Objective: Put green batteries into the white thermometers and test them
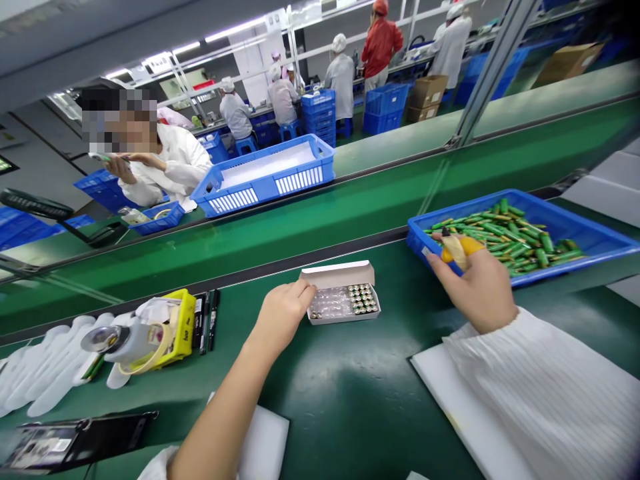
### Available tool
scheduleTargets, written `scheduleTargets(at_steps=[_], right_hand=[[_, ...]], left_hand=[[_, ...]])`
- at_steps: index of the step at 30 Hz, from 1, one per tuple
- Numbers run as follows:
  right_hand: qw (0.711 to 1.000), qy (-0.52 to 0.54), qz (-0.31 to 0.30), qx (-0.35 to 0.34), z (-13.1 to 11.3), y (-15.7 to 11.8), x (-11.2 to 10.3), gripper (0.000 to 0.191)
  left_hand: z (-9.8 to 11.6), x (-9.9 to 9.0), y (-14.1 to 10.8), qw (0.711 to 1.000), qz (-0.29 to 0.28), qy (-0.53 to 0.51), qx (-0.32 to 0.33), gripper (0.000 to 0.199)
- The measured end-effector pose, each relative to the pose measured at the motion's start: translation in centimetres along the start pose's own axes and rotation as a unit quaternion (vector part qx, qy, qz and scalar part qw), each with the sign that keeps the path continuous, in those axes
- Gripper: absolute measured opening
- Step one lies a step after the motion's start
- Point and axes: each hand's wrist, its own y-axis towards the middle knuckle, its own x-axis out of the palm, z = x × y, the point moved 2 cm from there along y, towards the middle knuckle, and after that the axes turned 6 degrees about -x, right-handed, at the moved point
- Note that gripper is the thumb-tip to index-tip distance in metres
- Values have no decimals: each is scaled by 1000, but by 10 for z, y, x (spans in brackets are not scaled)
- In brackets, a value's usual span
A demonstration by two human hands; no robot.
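My left hand (283,313) has its fingers closed on the left edge of a small white cardboard box (345,319) with its lid tipped up. Inside the box is a clear plastic insert (330,301). Batteries (363,299) stand on end in its right part, with one at the lower left corner. My right hand (477,283) reaches over the near left side of a blue tray (575,268) full of loose green batteries (515,233). Yellowish finger cots cover some of its fingers. The thumb is apart from the fingers, whose tips are partly hidden.
A yellow basket (186,323), black marker pens (205,323), a dispenser bottle (135,343) and white moulded strips (50,367) lie left on the green bench. White pads (450,393) lie near me. A blue crate (265,187) stands beyond. Several people work behind.
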Motion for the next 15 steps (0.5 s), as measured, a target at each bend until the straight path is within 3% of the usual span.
scheduleTargets(at_steps=[6, 15], right_hand=[[1000, 9, -4, 7, 0, -1, 2, 49], [1000, 27, -5, 8, 0, -3, 4, 53]], left_hand=[[8, 2, 1, 995, -87, -34, 27, 21], [2, -4, 6, 986, -132, -93, -46, 14]])
